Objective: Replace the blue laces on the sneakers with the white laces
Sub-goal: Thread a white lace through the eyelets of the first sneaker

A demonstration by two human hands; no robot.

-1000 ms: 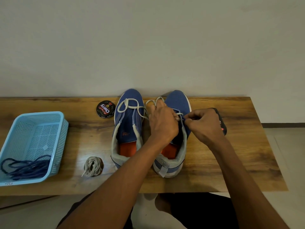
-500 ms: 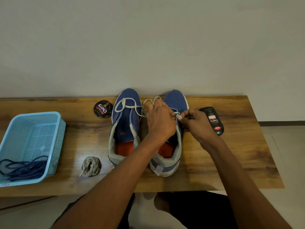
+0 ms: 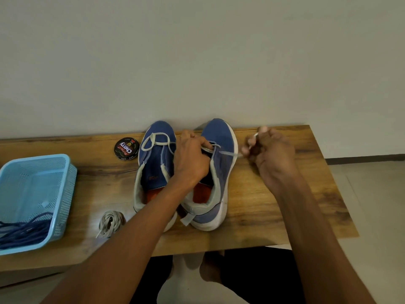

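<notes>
Lacing the right-hand sneaker (image 3: pixel 221 172) on the bench (image 3: pixel 274 207)
Left hand (image 3: pixel 191 159) curls over its eyelets, hiding them; blurred right hand (image 3: pixel 268 150) pinches the taut white lace (image 3: pixel 229 153). Blue laces (image 3: pixel 24 230), partly cropped, lie in the basket (image 3: pixel 63 194).

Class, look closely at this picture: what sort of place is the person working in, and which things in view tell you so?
Probably a room in a home, set up for shoe care: a wooden table against a plain wall, a shoe polish tin and a blue basket.
</notes>
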